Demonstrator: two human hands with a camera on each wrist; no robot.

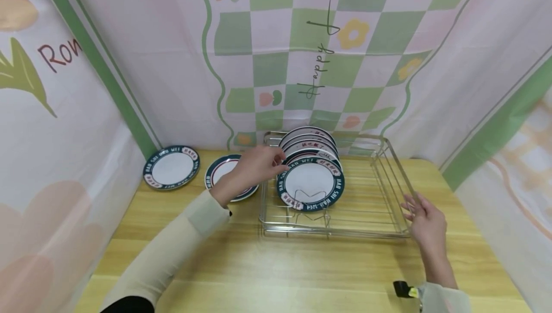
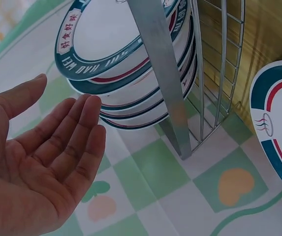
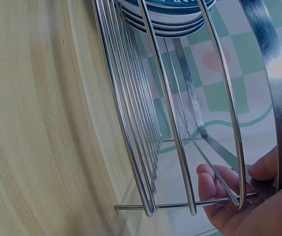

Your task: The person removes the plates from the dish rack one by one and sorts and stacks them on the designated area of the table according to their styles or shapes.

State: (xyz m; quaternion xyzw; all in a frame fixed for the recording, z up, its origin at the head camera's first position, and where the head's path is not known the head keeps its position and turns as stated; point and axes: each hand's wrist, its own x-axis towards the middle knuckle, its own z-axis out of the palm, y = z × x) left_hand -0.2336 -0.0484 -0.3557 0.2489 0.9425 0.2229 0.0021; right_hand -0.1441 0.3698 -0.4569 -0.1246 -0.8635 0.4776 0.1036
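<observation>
Several plates with teal rims lean one behind another in the left part of a wire dish rack (image 1: pixel 362 229). The front plate (image 1: pixel 309 183) faces me, tilted back. My left hand (image 1: pixel 258 165) hovers at the rack's left side, by that plate's upper left edge. In the left wrist view, the left hand (image 2: pixel 57 162) has its palm up and fingers extended, holding nothing, just apart from the plates (image 2: pixel 131 105). My right hand (image 1: pixel 429 219) grips the rack's right end; in the right wrist view its thumb and fingers (image 3: pixel 207 189) curl about the metal rim and wires.
One plate (image 1: pixel 170 168) lies flat at the table's far left corner. Another plate (image 1: pixel 222 167) lies between it and the rack, partly behind my left forearm. The wooden table (image 1: pixel 267 270) meets patterned cloth (image 1: pixel 276 35) at the back and sides.
</observation>
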